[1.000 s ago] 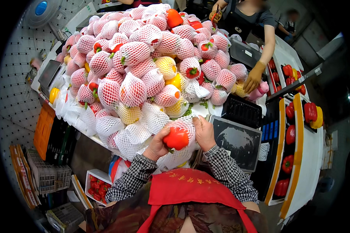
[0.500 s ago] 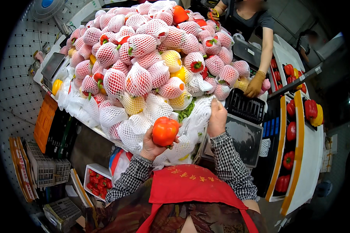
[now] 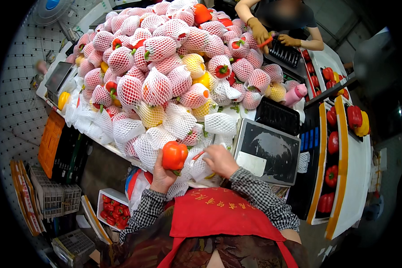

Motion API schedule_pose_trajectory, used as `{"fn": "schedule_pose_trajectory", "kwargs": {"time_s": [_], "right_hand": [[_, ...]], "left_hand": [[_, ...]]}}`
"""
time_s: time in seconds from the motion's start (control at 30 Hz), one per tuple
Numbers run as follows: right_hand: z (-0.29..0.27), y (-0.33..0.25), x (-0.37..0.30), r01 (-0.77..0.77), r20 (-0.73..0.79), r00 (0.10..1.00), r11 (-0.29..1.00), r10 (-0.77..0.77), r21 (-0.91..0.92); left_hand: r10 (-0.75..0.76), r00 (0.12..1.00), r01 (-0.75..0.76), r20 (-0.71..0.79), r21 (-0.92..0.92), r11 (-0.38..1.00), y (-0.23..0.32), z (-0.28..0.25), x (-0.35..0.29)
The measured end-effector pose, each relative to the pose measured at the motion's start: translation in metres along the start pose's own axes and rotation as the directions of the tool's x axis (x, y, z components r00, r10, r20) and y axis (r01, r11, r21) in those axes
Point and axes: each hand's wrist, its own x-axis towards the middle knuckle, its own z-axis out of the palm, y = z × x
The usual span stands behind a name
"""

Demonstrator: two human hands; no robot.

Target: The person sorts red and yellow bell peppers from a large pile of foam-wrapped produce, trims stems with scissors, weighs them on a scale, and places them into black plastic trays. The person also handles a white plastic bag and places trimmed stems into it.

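Note:
My left hand grips an orange-red bell pepper, its green stem tilted down, in front of the heap. To its right, my right hand is bent with its fingers drawn together at a thin red object, whose kind is too small to make out. Beneath both hands lie loose white foam nets. Beyond them rises a big heap of bell peppers in foam nets, red and yellow. Another white net lies at the heap's near right edge.
A scale with a dark plate stands at my right, a black tray and pink bottle behind it. Across the table, another person's gloved hands hold a red item over a black tray. Red peppers fill a white box at lower left.
My right hand has let go of a white net and moved down and left to the red object. The pepper has turned and shifted left. The other person's gloved hand has left the near black tray.

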Motion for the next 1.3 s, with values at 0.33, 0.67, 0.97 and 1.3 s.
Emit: {"fn": "schedule_pose_trajectory", "kwargs": {"time_s": [0.33,0.67,0.97,1.3], "right_hand": [[0.02,-0.023,-0.023,0.099,-0.082,0.992,0.995,-0.099,0.004],[0.061,0.003,-0.038,-0.55,0.145,0.826,0.72,0.545,0.424],[0.053,-0.005,-0.036,-0.485,0.428,0.702,-0.058,0.569,0.873],[0.015,-0.021,-0.048,-0.422,0.303,0.906,0.563,0.297,0.711]], "left_hand": [[0.055,0.974,-0.052,0.218,-0.019,0.998,-0.002,0.019,-0.008],[0.033,0.984,-0.027,0.175,-0.038,0.999,-0.003,0.006,-0.004],[0.067,0.965,-0.058,0.253,-0.042,0.997,0.008,0.012,0.004],[0.263,0.955,-0.268,0.135,0.026,0.963,0.018,0.036,0.026]]}}
